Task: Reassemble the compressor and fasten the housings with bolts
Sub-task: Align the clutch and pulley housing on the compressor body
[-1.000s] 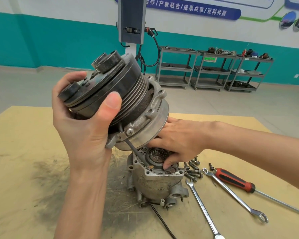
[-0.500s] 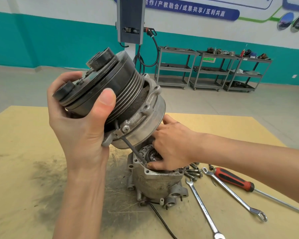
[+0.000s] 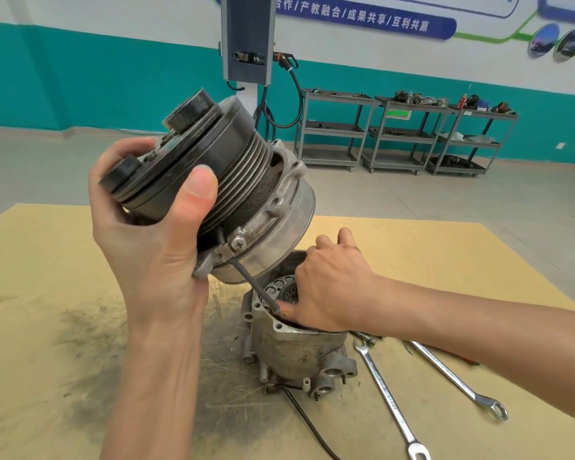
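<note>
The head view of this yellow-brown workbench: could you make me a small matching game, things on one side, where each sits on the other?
Things:
1. dark grooved pulley with silver front housing
2. silver compressor body
3. two silver spanners
4. grey metal shelf carts

Places:
A. flat on the bench, to the right
B. by the teal wall
C. gripped in the left hand, tilted
D. upright on the bench, under the right hand

Pairs: 1-C, 2-D, 3-A, 4-B

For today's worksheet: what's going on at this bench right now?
A person is partway through reassembling a compressor. The left hand grips the pulley-end housing, tilted above the compressor body standing on the table. The right hand reaches into the body's open top. Two wrenches lie nearby; the halves are not yet joined.
</note>
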